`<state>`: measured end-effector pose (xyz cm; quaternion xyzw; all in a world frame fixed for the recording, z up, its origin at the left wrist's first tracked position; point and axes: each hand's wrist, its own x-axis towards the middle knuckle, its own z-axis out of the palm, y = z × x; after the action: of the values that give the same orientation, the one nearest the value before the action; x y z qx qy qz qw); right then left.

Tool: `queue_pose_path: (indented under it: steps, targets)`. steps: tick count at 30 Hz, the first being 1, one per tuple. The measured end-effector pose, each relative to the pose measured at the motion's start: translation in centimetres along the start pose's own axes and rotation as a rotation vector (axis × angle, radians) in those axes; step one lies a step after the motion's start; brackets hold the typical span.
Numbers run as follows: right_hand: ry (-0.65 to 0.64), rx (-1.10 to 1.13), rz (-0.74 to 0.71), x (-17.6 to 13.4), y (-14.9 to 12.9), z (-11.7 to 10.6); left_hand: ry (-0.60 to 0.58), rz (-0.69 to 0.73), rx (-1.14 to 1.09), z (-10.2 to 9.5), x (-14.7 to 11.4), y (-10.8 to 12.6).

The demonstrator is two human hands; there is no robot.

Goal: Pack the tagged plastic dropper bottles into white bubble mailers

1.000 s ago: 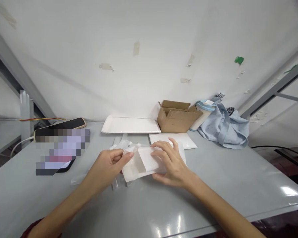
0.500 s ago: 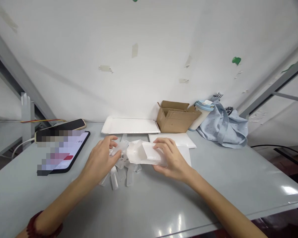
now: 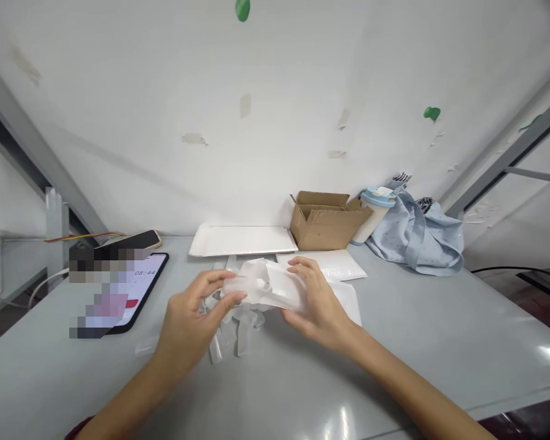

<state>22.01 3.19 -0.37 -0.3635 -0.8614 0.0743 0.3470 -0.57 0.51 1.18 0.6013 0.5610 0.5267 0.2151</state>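
Observation:
My right hand point(image 3: 318, 305) grips a white padded envelope point(image 3: 284, 284) from its right side, and the envelope's mouth gapes toward the left. Pinched between the thumb and fingers of my left hand point(image 3: 187, 318) is a small translucent plastic bottle point(image 3: 236, 285), lying roughly level. Its white cap end points into the envelope's opening. Under both hands, several similar clear bottles point(image 3: 216, 348) lie in a loose pile on the grey table point(image 3: 256, 397); the envelope hides some of them.
Flat white envelopes point(image 3: 242, 240) lie at the back and beneath my right hand. An open cardboard box point(image 3: 327, 229), a lidded cup point(image 3: 371, 217) and a blue cloth bag point(image 3: 417, 238) stand at back right. At left are a phone point(image 3: 142, 287) and a cabled dark device point(image 3: 132, 244).
My left hand has taken up a bottle from the pile and brought it right, to the envelope's mouth. The right hand keeps its hold on the envelope. The view has shifted slightly.

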Motion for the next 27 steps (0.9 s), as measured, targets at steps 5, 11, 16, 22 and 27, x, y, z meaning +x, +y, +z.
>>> queue_pose_path:
  steps: [5, 11, 16, 22, 27]
  targets:
    - [-0.024, -0.051, -0.035, -0.2, -0.3, 0.2, -0.109, 0.54, 0.336, 1.2, 0.0, -1.8]
    - [-0.052, -0.098, -0.058, -0.2, -0.4, 0.2, -0.123, 0.635, 0.349, 2.4, -1.0, -2.1]
    - [0.145, -0.113, 0.012, 0.5, 1.1, -1.2, -0.04, 0.402, 0.369, 0.6, 0.4, -1.8]
    - [0.428, 0.041, 0.367, 1.0, 2.5, -3.2, -0.368, 0.432, 0.556, -0.4, 1.3, -2.9]
    - [0.338, 0.029, 0.173, 0.8, 1.5, -2.2, -0.486, 0.494, 0.595, 0.2, 0.7, -2.8]
